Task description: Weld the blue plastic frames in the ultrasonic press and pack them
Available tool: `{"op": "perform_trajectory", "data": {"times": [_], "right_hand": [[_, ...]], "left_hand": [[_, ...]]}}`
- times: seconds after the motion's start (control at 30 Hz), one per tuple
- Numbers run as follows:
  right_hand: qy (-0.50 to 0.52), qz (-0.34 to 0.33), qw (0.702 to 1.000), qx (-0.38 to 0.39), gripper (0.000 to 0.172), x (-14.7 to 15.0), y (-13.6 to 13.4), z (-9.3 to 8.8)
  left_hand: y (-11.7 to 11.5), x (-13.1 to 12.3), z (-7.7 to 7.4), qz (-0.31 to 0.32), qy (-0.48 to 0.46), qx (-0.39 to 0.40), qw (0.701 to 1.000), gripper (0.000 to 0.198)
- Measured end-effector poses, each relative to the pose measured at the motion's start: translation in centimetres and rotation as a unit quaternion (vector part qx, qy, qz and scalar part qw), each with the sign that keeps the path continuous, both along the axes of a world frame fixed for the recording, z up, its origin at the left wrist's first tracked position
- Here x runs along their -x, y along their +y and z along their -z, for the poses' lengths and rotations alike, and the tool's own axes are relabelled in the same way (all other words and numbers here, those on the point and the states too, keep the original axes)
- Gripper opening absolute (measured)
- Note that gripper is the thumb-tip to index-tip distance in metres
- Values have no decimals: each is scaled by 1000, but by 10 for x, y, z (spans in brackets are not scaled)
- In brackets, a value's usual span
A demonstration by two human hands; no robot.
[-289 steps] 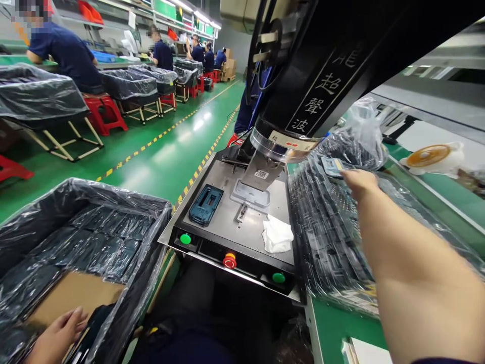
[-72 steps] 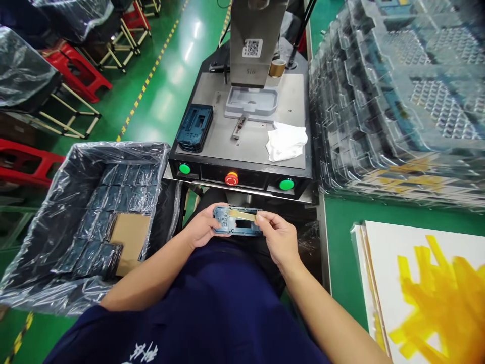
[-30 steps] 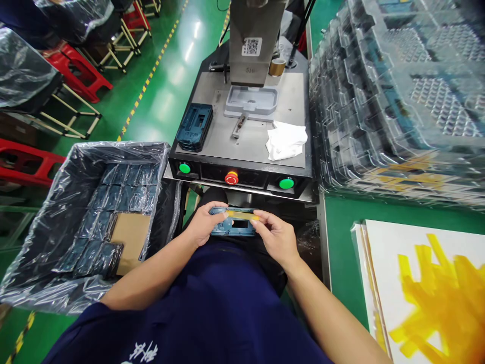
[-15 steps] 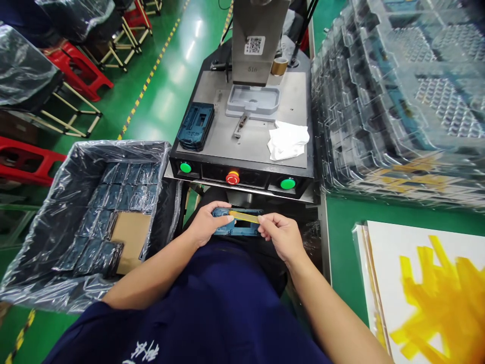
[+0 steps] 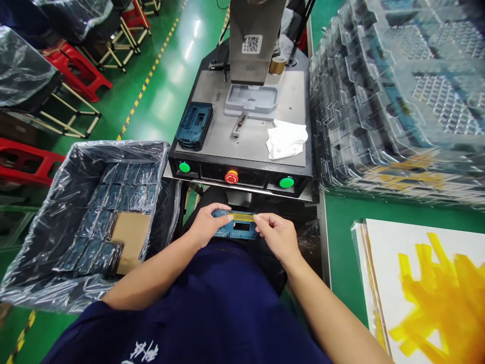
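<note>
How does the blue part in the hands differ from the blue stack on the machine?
The held part runs lengthwise left to right; the blue stack runs front to back. A yellow strip lies over the held part; the blue stack shows none. Both have rectangular openings.

A red stool (image 5: 74,56) stands on green floor (image 5: 166,103) beside a yellow-and-black line (image 5: 141,91).

On metal plate (image 5: 252,154) and green bench (image 5: 346,207)

At upper centre, the metal plate carries stacked blue housings (image 5: 194,126), a grey fixture (image 5: 252,101) and a crumpled white sheet (image 5: 287,139). At right, the green bench bears clear trays (image 5: 379,136) and a white-topped stack (image 5: 386,247).
</note>
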State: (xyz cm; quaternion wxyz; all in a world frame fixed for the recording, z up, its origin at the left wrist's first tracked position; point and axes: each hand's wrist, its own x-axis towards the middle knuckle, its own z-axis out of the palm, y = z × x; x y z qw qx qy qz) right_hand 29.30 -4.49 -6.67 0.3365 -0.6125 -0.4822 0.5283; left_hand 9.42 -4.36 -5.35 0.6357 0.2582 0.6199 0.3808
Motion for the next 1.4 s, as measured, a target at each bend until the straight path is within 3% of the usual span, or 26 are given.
{"op": "perform_trajectory", "data": {"times": [0.3,0.43,0.6,1.03,1.13,1.3,1.4], "right_hand": [[0,118,992,-49,36,0,3,8],[106,96,989,44,44,1,7,3],[209,97,962,148,42,4,7,-5],[286,159,918,222,34,5,10,-5],[296,159,920,200,35,7,8,-4],[230,135,958,105,33,13,2,5],[183,111,974,75,34,13,0,11]], "left_hand": [[1,-1,-3,-37,-5,14,999,42],[0,0,-4,-34,-9,17,999,43],[-2,1,-3,-24,-3,4,1000,41],[-3,-9,1,-18,14,-3,1000,39],[-1,-9,0,-26,5,0,1000,40],[1,-7,1,-57,-30,29,997,49],[1,-4,3,-46,-21,32,998,47]]}}
